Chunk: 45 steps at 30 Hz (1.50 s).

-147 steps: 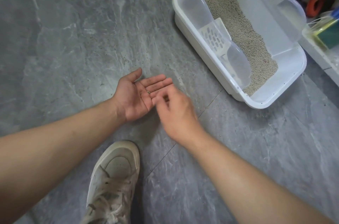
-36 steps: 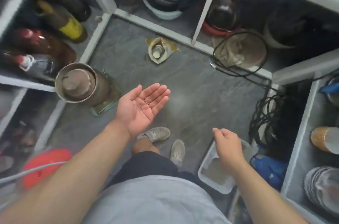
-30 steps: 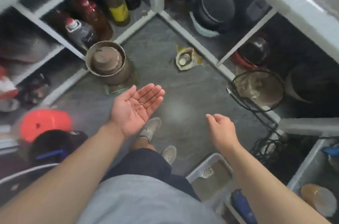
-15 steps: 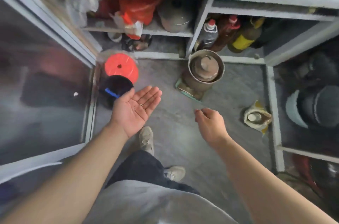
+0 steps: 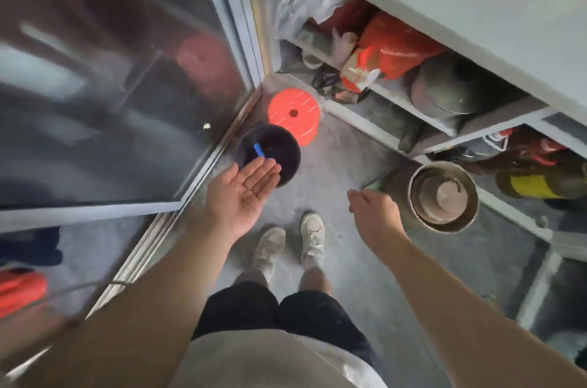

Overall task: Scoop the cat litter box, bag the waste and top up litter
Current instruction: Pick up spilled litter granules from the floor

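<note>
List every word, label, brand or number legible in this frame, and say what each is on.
None can be read.
Yellow label on a bottle, right shelf: blurred, no letters resolve.
Red bag on the shelf: any print is unreadable.
Orange disc on the floor: only a hole and slits, no text.
Dark bin by the left hand: only a blue tab, no text.

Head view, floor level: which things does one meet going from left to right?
Glass door → dark bin → left hand palm up → right hand → round metal pot → bottle with yellow label.
</note>
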Available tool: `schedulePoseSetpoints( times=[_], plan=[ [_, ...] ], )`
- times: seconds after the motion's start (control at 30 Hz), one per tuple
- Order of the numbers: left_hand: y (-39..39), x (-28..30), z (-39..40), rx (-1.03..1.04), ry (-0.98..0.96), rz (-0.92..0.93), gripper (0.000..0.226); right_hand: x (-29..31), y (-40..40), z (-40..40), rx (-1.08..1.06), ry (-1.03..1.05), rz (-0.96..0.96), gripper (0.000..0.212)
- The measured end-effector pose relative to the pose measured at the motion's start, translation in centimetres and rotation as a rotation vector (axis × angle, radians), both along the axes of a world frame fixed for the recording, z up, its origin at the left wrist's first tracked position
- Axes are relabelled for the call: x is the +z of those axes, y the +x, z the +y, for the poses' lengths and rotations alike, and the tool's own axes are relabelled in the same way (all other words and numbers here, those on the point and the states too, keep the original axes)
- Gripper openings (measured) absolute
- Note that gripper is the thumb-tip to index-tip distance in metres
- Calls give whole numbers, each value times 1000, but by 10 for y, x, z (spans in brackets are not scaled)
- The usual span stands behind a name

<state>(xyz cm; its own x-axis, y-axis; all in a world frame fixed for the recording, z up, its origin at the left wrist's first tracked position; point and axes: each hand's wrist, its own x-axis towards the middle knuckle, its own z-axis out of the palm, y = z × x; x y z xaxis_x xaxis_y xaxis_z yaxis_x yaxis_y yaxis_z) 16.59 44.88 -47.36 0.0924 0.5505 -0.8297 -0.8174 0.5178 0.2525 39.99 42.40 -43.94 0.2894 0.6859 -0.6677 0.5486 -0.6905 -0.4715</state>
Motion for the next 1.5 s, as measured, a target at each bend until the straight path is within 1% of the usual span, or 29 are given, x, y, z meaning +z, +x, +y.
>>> schedulePoseSetpoints(
  times=[0.23,0.4,0.57,0.7,0.87,0.97,1.1,1.17,1.23,1.27,1.33,1.37,1.4,1.43,1.47,1.5],
  plan=[
    [-1,-58,25,198,-29,-6,49,-65,-26,76,265,-33,12,40],
    [-15,-122,36,265,-93,-23,50,-129,-47,111,348,-66,1,39],
    [-29,-187,47,262,-149,-7,51,-189,-59,135,348,-81,-27,39],
    [-32,-235,56,255,-184,5,52,-230,-63,151,321,-118,-33,34],
    [-31,-278,67,244,-265,49,55,-267,-67,154,315,-132,-22,31],
    [-31,-292,73,243,-293,35,58,-279,-72,151,300,-156,4,29],
    [-31,-294,82,224,-270,-23,66,-285,-83,143,311,-145,45,26],
    [-32,-292,84,211,-261,-27,67,-280,-93,140,339,-102,60,22],
    [-32,-290,86,200,-236,-36,69,-269,-113,136,343,17,152,21],
    [-29,-291,86,199,-220,-44,70,-264,-125,132,377,79,221,23],
    [-24,-288,87,187,-180,-56,68,-261,-151,124,503,127,344,40],
    [-22,-287,88,159,-174,-39,64,-266,-164,121,580,88,374,47],
    [-20,-291,89,130,-171,-16,58,-278,-173,119,637,34,387,50],
    [-22,-291,87,120,-190,7,60,-289,-178,120,710,-18,346,52],
    [-26,-293,83,121,-154,-30,70,-302,-180,121,705,-57,333,56],
    [-31,-288,82,131,-131,-103,84,-309,-181,128,687,-98,285,63]
  ],
)
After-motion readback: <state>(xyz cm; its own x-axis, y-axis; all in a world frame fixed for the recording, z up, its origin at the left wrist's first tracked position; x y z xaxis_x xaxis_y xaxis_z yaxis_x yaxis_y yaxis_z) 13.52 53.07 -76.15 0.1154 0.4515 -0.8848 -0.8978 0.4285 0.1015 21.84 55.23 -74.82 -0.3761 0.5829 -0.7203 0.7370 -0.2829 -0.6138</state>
